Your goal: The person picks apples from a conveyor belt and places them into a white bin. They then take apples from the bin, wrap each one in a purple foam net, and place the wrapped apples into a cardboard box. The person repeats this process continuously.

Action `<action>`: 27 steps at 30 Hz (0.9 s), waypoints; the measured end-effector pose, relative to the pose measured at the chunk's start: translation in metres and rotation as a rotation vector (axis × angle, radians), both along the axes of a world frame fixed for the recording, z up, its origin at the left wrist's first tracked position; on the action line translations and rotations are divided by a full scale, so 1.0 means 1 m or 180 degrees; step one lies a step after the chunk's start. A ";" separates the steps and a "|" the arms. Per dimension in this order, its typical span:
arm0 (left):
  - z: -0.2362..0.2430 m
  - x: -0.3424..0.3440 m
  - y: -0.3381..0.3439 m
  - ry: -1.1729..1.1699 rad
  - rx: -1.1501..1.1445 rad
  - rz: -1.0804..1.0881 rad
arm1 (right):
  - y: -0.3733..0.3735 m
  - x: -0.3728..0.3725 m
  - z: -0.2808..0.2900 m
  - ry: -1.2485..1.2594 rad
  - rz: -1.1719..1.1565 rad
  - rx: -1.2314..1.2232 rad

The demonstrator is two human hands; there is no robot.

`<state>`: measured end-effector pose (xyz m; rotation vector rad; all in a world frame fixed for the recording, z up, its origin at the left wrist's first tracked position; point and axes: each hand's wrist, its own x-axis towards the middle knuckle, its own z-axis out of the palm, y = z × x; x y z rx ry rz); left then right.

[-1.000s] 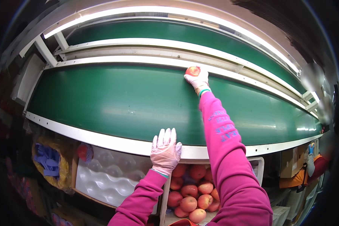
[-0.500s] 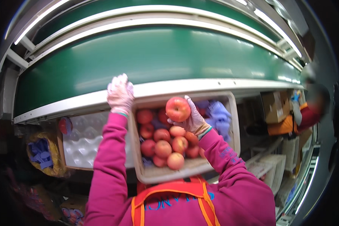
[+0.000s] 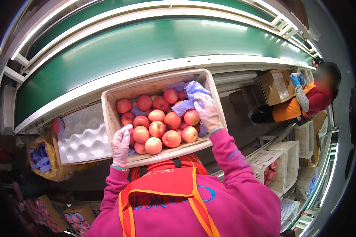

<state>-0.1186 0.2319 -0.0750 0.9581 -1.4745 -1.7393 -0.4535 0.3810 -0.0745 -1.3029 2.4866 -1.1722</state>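
Observation:
A pale plastic crate (image 3: pixel 166 155) in front of me holds many red-pink apples (image 3: pixel 157 128) and some purple foam nets. At its left front side is my left hand (image 3: pixel 122 145), in a whitish glove, with a finger stretched toward the apples and no apple in it. My right hand (image 3: pixel 208 112), also gloved, reaches over the crate's right side. Its fingers are closed on a purple foam net (image 3: pixel 193 90) that lies bunched in the far right corner. The hand partly covers the apples beneath it.
Beyond the crate runs a green conveyor belt (image 3: pixel 146 43) with a white rail. Left stand a box with a white moulded tray (image 3: pixel 83 138) and a yellow bag of purple nets (image 3: pixel 42 160). At right, a co-worker (image 3: pixel 300 100) stands by a cardboard box (image 3: pixel 275 87), near stacked crates (image 3: pixel 279 162).
My right hand has let go of the apple it held up and moved to the foam net. My left hand has come back from the conveyor rail to the crate's left front.

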 end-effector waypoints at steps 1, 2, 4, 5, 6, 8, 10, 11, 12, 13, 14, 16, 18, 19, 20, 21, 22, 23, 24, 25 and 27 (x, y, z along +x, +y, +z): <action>0.006 0.005 0.012 -0.0107 0.0004 0.0023 | -0.005 -0.009 -0.011 0.0530 0.0068 0.0313; -0.012 0.009 0.016 -0.0410 -0.0512 -0.0046 | -0.002 -0.018 -0.027 0.1088 0.0055 0.0649; -0.005 0.012 0.027 -0.0496 -0.0722 -0.0118 | -0.006 -0.033 -0.047 0.1326 0.0221 0.1795; 0.003 0.012 0.032 -0.0399 -0.0595 -0.0128 | -0.006 -0.049 -0.072 0.1363 0.0114 0.1781; 0.011 0.016 0.037 -0.0405 -0.0541 -0.0043 | -0.014 -0.046 -0.071 0.1394 0.0071 0.1766; 0.023 0.019 0.043 -0.0402 -0.0432 0.0078 | -0.002 -0.045 -0.061 0.1231 0.0018 0.0593; 0.024 0.023 0.045 -0.0364 -0.0521 0.0046 | -0.003 -0.044 -0.037 0.0670 0.0294 0.0047; 0.026 0.023 0.047 -0.0311 -0.0543 0.0046 | -0.002 -0.036 -0.015 0.0469 0.0442 -0.0277; 0.028 0.021 0.048 -0.0246 -0.0567 0.0033 | -0.001 -0.027 0.013 0.0275 0.0579 -0.0597; 0.038 0.014 0.045 -0.0428 -0.1245 -0.0295 | -0.001 -0.016 0.032 -0.0061 0.0575 -0.0912; 0.050 -0.005 0.044 -0.0177 -0.1494 -0.0370 | -0.004 0.003 0.048 -0.0416 0.0577 -0.1219; 0.079 -0.035 0.036 -0.0423 -0.2164 -0.0778 | -0.005 0.054 0.091 -0.3286 0.1044 -0.1098; 0.066 -0.060 0.041 0.0401 0.0422 -0.1337 | -0.013 0.097 0.075 -0.3770 0.1617 -0.1377; 0.067 -0.072 0.048 0.0725 0.0456 -0.1430 | -0.013 0.112 0.066 -0.3699 0.1674 -0.1484; 0.068 -0.079 0.054 0.1051 0.0487 -0.1512 | -0.011 0.124 0.060 -0.3625 0.1741 -0.1585; 0.059 -0.076 0.056 0.1027 0.0322 -0.1481 | -0.005 0.134 0.060 -0.3491 0.1642 -0.1535; 0.054 -0.070 0.059 0.0843 0.0213 -0.1440 | 0.004 0.142 0.057 -0.3357 0.1504 -0.1505; 0.053 -0.064 0.064 0.0750 0.0265 -0.1351 | 0.012 0.150 0.041 -0.3535 0.1297 -0.1194; 0.050 -0.059 0.071 0.0659 0.0348 -0.1282 | 0.021 0.150 0.046 -0.4313 0.1304 -0.0750; 0.048 -0.055 0.074 0.0175 0.0050 -0.1339 | 0.027 0.149 0.035 -0.4192 0.1344 -0.0573; 0.048 -0.049 0.077 -0.0138 -0.0384 -0.1457 | 0.030 0.148 0.033 -0.4098 0.1245 -0.0222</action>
